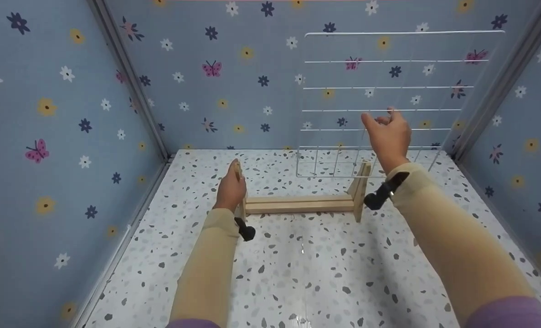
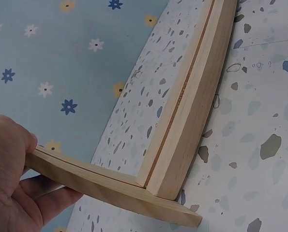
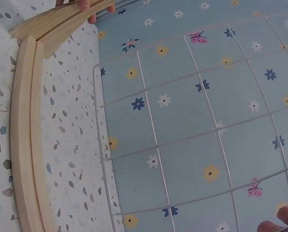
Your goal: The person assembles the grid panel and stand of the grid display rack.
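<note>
A pale wooden stand, with a grooved crossbar [image 1: 300,205] between two end pieces, rests on the speckled surface. My left hand [image 1: 230,187] grips its left end piece [image 2: 110,188], thumb on top and fingers beneath in the left wrist view. A white wire grid panel [image 1: 404,33] is held up by my right hand [image 1: 391,139], which pinches a wire around its middle. The panel's lower edge hangs near the top of the right end piece [image 1: 360,196]. At the right wrist view's lower corner, a few fingertips [image 3: 284,217] show at a wire.
The speckled white tabletop [image 1: 297,264] reaches back to a flowered blue wall [image 1: 234,86]. Similar panels with grey metal frames [image 1: 133,77] close in the left and right sides. Black straps with small devices [image 1: 382,193] sit on both wrists.
</note>
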Demonstrator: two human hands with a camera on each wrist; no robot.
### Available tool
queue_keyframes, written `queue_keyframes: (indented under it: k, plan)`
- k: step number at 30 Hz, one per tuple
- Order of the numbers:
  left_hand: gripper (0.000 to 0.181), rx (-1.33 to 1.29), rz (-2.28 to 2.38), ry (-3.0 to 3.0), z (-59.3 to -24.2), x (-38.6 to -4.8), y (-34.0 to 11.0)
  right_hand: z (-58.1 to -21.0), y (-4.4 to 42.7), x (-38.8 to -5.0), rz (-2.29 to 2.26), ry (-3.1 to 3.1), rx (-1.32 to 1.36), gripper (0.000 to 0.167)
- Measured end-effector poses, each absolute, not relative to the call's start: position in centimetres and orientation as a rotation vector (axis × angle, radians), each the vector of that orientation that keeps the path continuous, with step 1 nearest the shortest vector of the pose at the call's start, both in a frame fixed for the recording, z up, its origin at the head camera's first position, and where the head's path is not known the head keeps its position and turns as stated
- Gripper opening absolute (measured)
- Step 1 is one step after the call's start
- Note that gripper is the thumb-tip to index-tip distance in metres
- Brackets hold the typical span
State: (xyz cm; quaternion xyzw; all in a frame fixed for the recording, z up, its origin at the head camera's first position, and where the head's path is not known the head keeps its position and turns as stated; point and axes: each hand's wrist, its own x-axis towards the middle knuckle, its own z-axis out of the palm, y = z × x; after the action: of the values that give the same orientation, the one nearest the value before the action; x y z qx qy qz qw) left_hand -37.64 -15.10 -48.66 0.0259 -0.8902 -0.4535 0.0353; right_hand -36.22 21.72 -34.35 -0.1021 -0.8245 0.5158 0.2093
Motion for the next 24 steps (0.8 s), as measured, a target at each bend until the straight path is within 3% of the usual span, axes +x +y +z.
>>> queue_keyframes:
  k: [24]
  plan:
    - [0.061, 0.07, -1.337, -2.765, -48.6, -37.2, -13.5, -33.1, 21.4, -36.1, 1.453, -2.345, -0.316, 0.094]
